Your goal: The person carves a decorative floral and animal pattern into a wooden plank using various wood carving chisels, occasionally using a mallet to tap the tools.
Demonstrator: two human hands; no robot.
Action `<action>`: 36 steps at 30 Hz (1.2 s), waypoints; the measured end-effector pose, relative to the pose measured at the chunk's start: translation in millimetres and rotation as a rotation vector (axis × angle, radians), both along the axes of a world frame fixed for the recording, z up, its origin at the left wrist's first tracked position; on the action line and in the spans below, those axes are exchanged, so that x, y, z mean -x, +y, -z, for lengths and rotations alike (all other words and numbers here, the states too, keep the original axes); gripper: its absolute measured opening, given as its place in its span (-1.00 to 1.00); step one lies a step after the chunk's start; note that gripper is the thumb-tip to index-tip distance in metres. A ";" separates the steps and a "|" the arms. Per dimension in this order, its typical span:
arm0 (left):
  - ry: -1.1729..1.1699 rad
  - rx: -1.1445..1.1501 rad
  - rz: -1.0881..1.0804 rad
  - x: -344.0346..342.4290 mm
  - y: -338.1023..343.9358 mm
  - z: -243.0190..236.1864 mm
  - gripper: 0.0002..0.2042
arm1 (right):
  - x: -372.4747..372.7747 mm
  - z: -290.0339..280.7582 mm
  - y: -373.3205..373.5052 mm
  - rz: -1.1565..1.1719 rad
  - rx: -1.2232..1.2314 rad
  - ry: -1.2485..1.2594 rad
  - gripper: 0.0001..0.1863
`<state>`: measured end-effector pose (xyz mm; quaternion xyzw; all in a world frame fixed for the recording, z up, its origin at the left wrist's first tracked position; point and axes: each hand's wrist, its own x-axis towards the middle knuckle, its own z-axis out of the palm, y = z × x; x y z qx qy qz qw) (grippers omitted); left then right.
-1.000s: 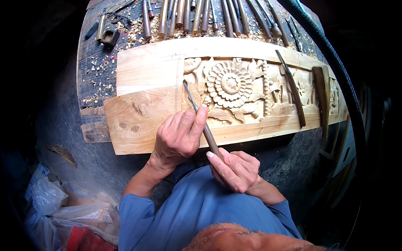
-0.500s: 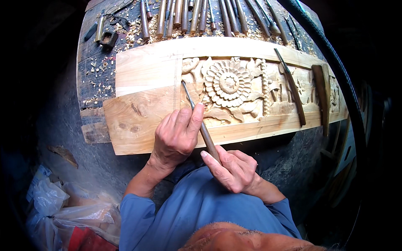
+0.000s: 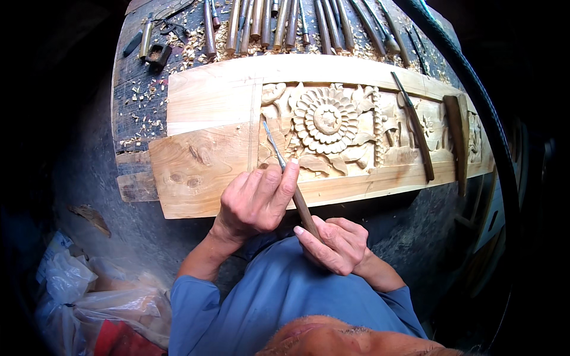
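Hands: left hand (image 3: 255, 199) and right hand (image 3: 335, 244) both on one chisel (image 3: 304, 209)
Bench (image 3: 127, 113): dark, worn top strewn with pale shavings (image 3: 193, 46), wooden-handled tools (image 3: 265, 24) in a row along the far side
Panel (image 3: 208, 101): pale wood on the bench's near side, carved with a round flower (image 3: 327, 120), a second chisel (image 3: 418, 135) and a dark wooden bar (image 3: 456, 127) lying across it
Room: dim, grey floor (image 3: 142, 243), clear plastic bag (image 3: 68, 279) at lower left
Left grip: fingers curled round the chisel near its metal shank, one finger stretched alongside
Right grip: closed narrowly on the handle's rear
Chisel tip: over carved ground left of the flower, contact cannot be told
Since half a second ago: chisel and both hands drawn slightly back toward the body
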<state>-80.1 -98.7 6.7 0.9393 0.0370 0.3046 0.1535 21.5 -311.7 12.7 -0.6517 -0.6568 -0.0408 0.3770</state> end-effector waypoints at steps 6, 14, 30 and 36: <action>-0.011 0.034 -0.032 -1.7 0.7 2.0 -0.61 | -2.0 -1.4 4.4 -0.007 0.041 0.068 -0.60; 0.000 0.038 -0.088 -2.6 -0.3 4.0 -0.60 | -2.1 0.0 9.5 -0.008 0.082 0.077 -0.59; -0.021 0.117 -0.004 -4.1 -9.7 -22.2 -0.62 | -60.0 -33.6 20.0 -0.011 0.189 0.956 -0.50; 0.123 0.193 -0.193 -18.0 -21.3 -10.2 -0.57 | -113.6 -35.3 41.5 0.243 0.208 1.487 -0.63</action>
